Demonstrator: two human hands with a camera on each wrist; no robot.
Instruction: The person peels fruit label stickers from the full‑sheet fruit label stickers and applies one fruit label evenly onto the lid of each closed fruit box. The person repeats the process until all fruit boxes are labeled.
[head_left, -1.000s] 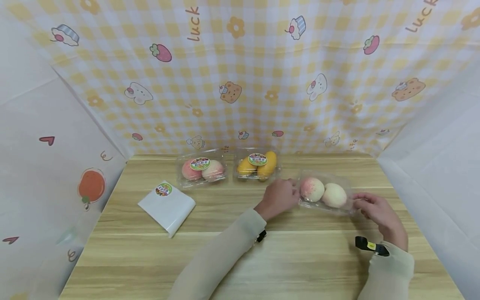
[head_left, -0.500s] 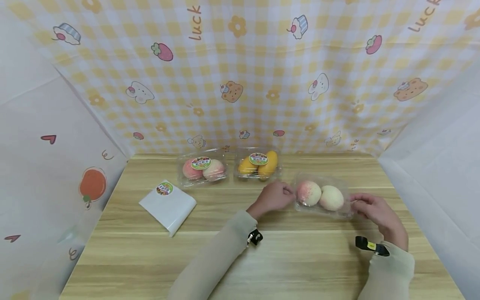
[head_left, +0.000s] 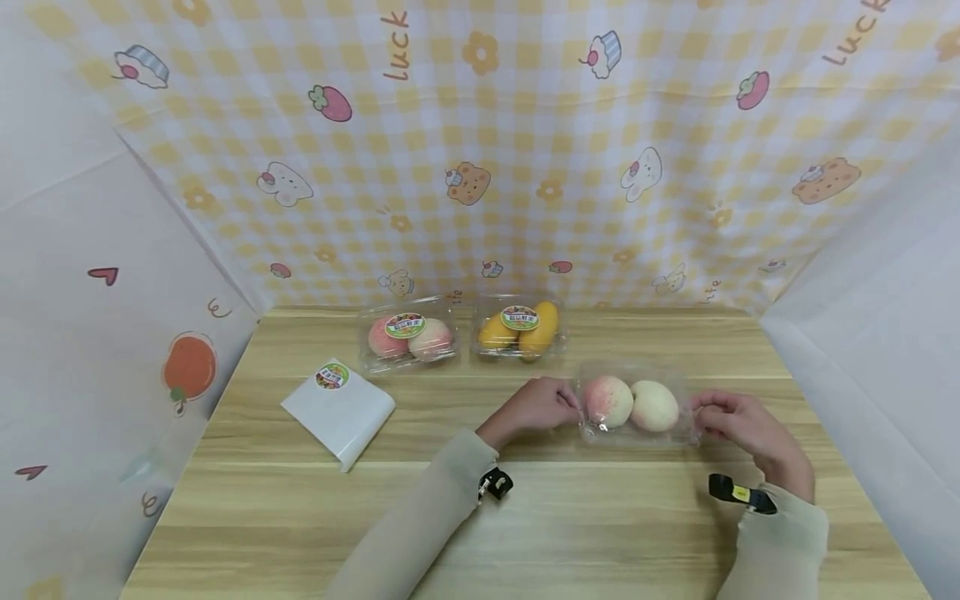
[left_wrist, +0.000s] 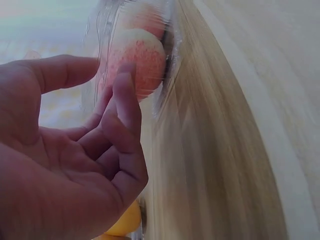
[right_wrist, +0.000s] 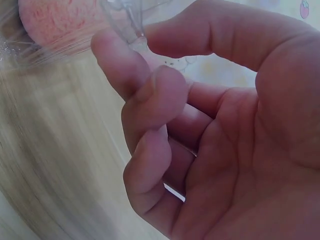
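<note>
A clear plastic fruit box (head_left: pixel 637 437) with two peaches (head_left: pixel 609 402) in it sits right of the middle of the wooden table, between both hands. My left hand (head_left: pixel 536 406) holds its left end; in the left wrist view the thumb and index finger (left_wrist: pixel 129 100) come together at the plastic edge, a blushed peach (left_wrist: pixel 145 57) just beyond. At the other end my right hand (head_left: pixel 742 423) pinches the box's edge. Close up in the right wrist view, thumb (right_wrist: pixel 185 37) and index finger grip the clear plastic rim (right_wrist: pixel 132 30), the other fingers curled.
At the back stand a clear box of peaches (head_left: pixel 388 337) and a clear box of mangoes (head_left: pixel 538 333), each with a round label on top. A white sheet (head_left: pixel 339 412) bearing one such sticker (head_left: pixel 332 376) lies at the left. A checked cloth (head_left: pixel 510 150) hangs behind the table.
The peach box between my hands has shifted left and toward me and turned to lie straighter. My left hand has moved left and nearer with it; the right has barely moved.
</note>
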